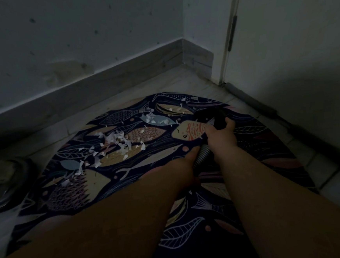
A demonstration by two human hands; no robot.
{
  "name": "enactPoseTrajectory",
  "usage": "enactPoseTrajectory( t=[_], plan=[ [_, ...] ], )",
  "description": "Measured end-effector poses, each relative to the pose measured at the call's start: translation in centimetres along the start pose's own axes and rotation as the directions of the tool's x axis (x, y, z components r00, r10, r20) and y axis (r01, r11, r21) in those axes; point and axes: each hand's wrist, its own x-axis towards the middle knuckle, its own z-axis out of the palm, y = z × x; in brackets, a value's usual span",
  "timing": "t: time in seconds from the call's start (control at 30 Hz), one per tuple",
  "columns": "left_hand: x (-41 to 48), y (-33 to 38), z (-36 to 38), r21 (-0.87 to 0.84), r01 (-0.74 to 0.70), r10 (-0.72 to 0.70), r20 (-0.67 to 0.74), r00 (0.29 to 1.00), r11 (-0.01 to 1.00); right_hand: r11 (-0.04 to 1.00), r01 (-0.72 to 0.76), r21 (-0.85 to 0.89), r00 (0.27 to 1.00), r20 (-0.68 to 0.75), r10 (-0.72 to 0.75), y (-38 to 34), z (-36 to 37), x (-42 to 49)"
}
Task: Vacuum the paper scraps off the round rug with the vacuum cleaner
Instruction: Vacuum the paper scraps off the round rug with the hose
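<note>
A dark round rug (257, 142) printed with fish and leaves lies on the floor in a dim corner. White paper scraps (115, 140) are scattered over its left and far middle parts. My right hand (221, 136) grips the black end piece (219, 119) of the vacuum cleaner, which points at the far side of the rug. Just behind it, my left hand (188, 160) holds the ribbed grey hose (202, 154) from the left. Both forearms reach in from the bottom of the view and hide the near middle of the rug.
A wall with a pale baseboard (100, 81) runs behind the rug and meets a second wall at the corner. A door (290, 38) with its hinge edge stands at the right. A dark, shiny round object (6, 182) sits on the floor at the left.
</note>
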Motion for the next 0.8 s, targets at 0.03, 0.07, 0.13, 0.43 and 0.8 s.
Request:
enactPoseTrajectory(
  t=[0.03,0.07,0.13,0.43,0.8],
  plan=[
    [0.2,-0.2,-0.2,-0.002,-0.006,0.006,-0.008,1.000,1.000,1.000,0.001,0.007,1.000,0.003,-0.001,-0.1,0.3,0.2],
    [0.4,-0.3,-0.3,-0.004,-0.012,0.012,-0.013,1.000,1.000,1.000,-0.001,0.015,1.000,0.004,0.001,-0.2,0.5,0.4],
    [0.8,-0.7,-0.6,-0.001,-0.013,0.013,-0.021,1.000,1.000,1.000,-0.006,0.025,1.000,0.016,0.006,-0.4,1.1,0.8],
    [1.9,-2.9,-1.5,-0.026,0.049,-0.051,-0.047,0.998,0.998,1.000,0.009,-0.017,0.998,0.067,-0.007,-1.2,3.7,1.7],
    [2.6,-3.0,-2.7,-0.043,0.039,-0.042,-0.055,0.998,0.998,0.999,0.001,0.050,1.000,-0.013,-0.001,-2.1,4.9,2.6]
  ],
)
